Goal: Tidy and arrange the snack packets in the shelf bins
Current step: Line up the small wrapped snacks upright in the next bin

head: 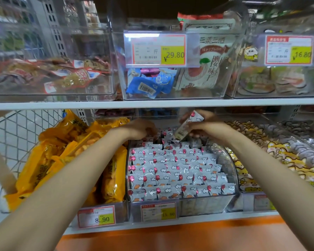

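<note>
Both hands are working at the back of the middle bin (pixel 207 203) on the lower shelf, which is holding neat rows of white balloon-print packets (pixel 170 171). The right hand (pixel 208 127) is pinching one such packet (pixel 186 126) between thumb and fingers, holding it tilted just above the rear rows. The left hand (pixel 140 130) is reaching down among the rear packets with fingers curled; whether they are gripping anything, I cannot tell. Left of it, a neighbouring bin (pixel 121 210) is brimming with yellow snack bags (pixel 67 156); on the right, another bin (pixel 246 201) is carrying cartoon-cat packets (pixel 283 154). Up above, the upper middle bin (pixel 216 91) is showing blue packets (pixel 149 86) beside a tall white pouch (pixel 207 57).
</note>
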Demonstrator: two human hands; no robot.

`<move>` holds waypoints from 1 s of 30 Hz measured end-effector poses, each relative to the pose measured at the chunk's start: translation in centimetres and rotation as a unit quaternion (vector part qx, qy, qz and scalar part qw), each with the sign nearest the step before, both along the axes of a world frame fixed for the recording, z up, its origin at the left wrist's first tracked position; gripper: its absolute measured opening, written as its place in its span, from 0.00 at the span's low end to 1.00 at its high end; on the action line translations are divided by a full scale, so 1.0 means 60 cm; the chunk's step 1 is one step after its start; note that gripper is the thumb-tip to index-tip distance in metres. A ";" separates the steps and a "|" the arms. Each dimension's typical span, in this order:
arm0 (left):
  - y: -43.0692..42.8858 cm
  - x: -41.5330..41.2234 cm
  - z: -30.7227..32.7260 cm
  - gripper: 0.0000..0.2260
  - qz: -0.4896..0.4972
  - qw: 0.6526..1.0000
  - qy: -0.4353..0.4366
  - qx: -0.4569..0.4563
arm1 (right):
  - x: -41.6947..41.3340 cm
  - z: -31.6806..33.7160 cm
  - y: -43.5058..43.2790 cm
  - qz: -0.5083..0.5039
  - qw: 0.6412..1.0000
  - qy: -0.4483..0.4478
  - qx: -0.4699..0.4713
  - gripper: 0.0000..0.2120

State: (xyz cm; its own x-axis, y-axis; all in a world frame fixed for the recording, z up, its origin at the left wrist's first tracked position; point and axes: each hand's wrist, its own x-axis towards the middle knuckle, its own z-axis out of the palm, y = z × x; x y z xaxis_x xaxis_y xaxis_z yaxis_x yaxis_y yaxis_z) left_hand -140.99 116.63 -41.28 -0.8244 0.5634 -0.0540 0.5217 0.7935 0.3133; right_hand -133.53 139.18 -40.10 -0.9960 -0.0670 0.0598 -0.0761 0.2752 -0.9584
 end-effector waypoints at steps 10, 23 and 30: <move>-0.021 -0.002 -0.011 0.11 -0.060 0.978 0.094 -0.179 | -0.044 -0.009 -0.089 -0.107 0.956 0.099 0.254 0.19; -0.020 0.011 -0.010 0.12 -0.026 0.975 0.120 -0.188 | -0.065 -0.026 -0.112 -0.062 0.935 0.075 0.342 0.10; -0.018 0.004 -0.011 0.14 -0.015 0.981 0.126 -0.148 | -0.075 -0.040 -0.133 -0.020 0.915 0.049 0.400 0.14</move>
